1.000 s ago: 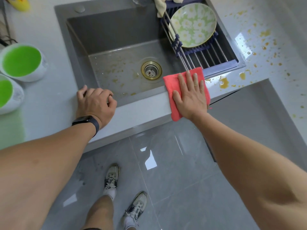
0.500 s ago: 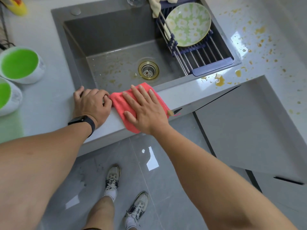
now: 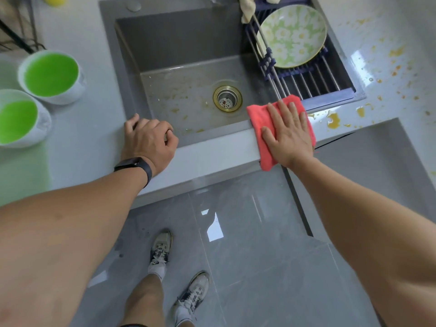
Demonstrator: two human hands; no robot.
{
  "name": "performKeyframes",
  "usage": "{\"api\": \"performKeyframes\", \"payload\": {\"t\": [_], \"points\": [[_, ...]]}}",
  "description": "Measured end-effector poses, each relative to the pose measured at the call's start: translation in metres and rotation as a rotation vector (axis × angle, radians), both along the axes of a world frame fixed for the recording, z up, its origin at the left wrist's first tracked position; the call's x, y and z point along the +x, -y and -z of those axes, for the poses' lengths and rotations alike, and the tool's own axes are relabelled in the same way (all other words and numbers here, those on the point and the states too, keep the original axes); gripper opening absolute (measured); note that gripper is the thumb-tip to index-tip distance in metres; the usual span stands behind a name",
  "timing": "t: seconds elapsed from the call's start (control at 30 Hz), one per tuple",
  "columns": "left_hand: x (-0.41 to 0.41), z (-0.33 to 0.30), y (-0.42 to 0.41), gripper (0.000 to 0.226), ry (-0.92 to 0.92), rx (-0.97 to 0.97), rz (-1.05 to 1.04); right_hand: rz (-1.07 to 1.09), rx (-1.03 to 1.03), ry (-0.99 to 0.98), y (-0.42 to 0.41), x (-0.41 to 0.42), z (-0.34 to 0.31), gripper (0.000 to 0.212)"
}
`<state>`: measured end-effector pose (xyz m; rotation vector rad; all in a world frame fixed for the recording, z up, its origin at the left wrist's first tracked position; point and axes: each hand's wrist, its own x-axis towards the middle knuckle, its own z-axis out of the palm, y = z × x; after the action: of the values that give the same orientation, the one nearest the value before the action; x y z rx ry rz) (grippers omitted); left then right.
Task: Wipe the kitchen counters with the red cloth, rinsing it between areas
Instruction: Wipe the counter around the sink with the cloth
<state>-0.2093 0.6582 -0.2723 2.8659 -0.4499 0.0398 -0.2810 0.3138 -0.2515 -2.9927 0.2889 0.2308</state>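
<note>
Right hand: my right hand, fingers flat, presses the folded red cloth on the grey counter's front edge.
Left hand: my left hand, fingers loosely curled and holding nothing, rests at the grey sink's front-left corner.

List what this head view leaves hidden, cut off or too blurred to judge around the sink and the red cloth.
- Counter under the red cloth: covered by the cloth and the flat right hand.
- Tap: cut off by the top edge above the sink.
- Left hand fingertips: curled out of sight at the sink's front rim.
- Yellow object: cropped by the top edge.
- Rack bars: partly hidden under the floral plate.
</note>
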Motion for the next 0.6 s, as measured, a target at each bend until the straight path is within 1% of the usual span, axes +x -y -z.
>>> {"api": "performKeyframes", "payload": {"t": [0.07, 0.13, 0.27, 0.33, 0.47, 0.6], "points": [[0.0, -0.001, 0.001, 0.032, -0.009, -0.006, 0.005, -0.01, 0.019, -0.006, -0.001, -0.003, -0.001, 0.065], [-0.001, -0.001, 0.0, 0.033, -0.007, -0.004, 0.002, -0.009, 0.039, 0.031, -0.003, -0.006, 0.001, 0.061], [-0.001, 0.001, 0.0, 0.035, 0.001, 0.0, 0.003, 0.066, 0.116, 0.222, -0.005, -0.013, 0.008, 0.052], [-0.001, 0.001, 0.002, 0.035, 0.012, -0.005, 0.002, 0.087, 0.116, 0.273, -0.003, -0.014, 0.011, 0.05], [-0.005, 0.002, -0.002, 0.035, 0.009, -0.003, -0.003, 0.087, 0.104, 0.221, 0.015, -0.014, 0.013, 0.054], [0.0, 0.003, 0.003, 0.035, 0.03, -0.01, -0.009, 0.084, 0.046, 0.13, 0.071, -0.012, 0.006, 0.064]]}}
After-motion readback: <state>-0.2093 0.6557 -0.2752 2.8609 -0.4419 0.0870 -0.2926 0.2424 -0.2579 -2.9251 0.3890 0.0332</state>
